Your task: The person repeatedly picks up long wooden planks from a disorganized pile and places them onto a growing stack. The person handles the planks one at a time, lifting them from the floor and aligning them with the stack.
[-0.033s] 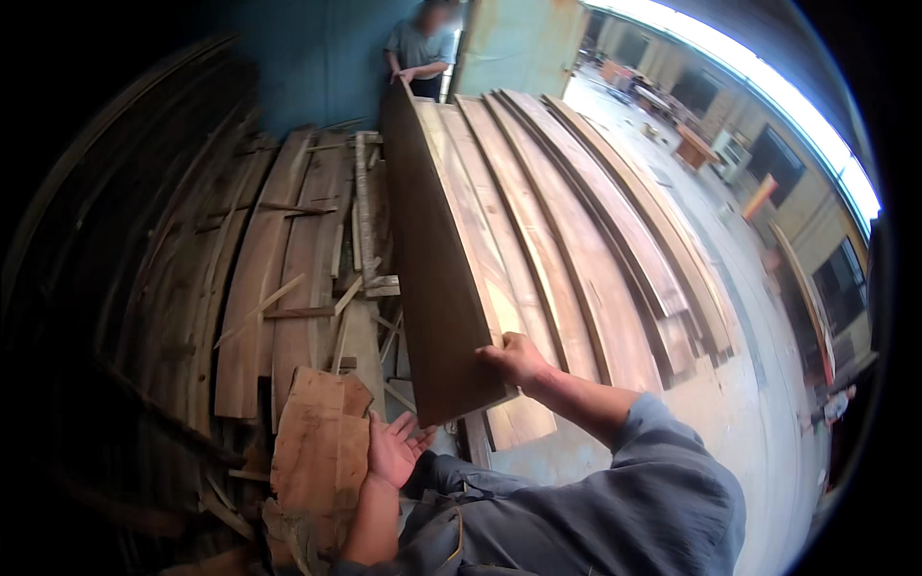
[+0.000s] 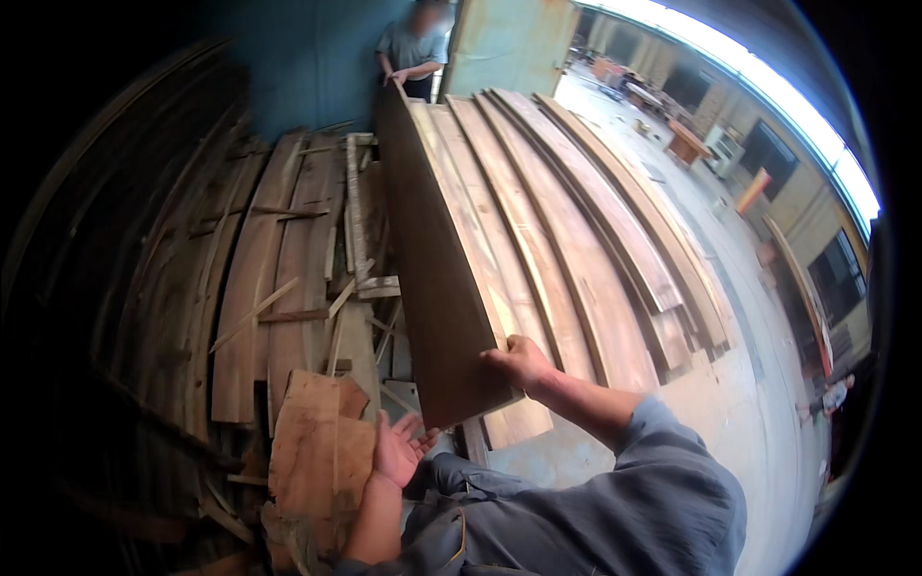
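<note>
A long, wide wooden plank (image 2: pixel 437 278) stands tilted on its edge, running from me to a person (image 2: pixel 413 53) at its far end. That person's hands (image 2: pixel 396 77) rest on its far corner. My right hand (image 2: pixel 521 363) grips the upper edge near the close end, thumb on the dark broad face and fingers over the far side. My left hand (image 2: pixel 401 451) is open, palm up and fingers spread, close to the plank's lower near corner. Whether its fingertips touch the wood I cannot tell.
Several long planks (image 2: pixel 576 259) lie side by side to the right. Left of the held plank are more boards (image 2: pixel 252 317), loose sticks (image 2: pixel 257 312) and a pale wooden frame (image 2: pixel 360 211). A rough-edged board piece (image 2: pixel 317 442) lies beside my left forearm. Concrete floor (image 2: pixel 759 384) stretches along the right.
The view has shifted slightly, so the far background sits a little further left. Both hands keep their places at the plank.
</note>
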Demonstrator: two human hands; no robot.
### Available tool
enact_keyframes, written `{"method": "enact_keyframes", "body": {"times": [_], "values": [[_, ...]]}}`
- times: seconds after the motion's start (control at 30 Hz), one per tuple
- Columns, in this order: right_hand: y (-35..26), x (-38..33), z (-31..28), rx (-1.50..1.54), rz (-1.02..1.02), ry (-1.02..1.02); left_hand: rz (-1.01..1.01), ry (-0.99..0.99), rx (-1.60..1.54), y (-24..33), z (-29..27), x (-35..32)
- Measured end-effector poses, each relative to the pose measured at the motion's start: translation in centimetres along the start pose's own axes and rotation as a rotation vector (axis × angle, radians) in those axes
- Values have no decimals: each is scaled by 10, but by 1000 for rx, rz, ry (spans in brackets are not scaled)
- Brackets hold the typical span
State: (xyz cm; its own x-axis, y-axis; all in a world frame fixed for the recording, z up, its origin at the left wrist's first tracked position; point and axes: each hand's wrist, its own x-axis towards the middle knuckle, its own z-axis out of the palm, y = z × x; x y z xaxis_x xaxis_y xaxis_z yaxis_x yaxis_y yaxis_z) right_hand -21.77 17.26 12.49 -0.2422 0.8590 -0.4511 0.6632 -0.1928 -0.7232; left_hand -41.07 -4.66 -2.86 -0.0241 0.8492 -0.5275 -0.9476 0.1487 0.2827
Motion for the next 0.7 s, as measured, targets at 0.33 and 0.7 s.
{"method": "enact_keyframes", "body": {"times": [0.33,0.7], "values": [[83,-36,-136,-124,-36,92,12,67,485,-168,54,88],[232,31,-277,47,-127,-68,171,428,879,-298,193,131]]}}
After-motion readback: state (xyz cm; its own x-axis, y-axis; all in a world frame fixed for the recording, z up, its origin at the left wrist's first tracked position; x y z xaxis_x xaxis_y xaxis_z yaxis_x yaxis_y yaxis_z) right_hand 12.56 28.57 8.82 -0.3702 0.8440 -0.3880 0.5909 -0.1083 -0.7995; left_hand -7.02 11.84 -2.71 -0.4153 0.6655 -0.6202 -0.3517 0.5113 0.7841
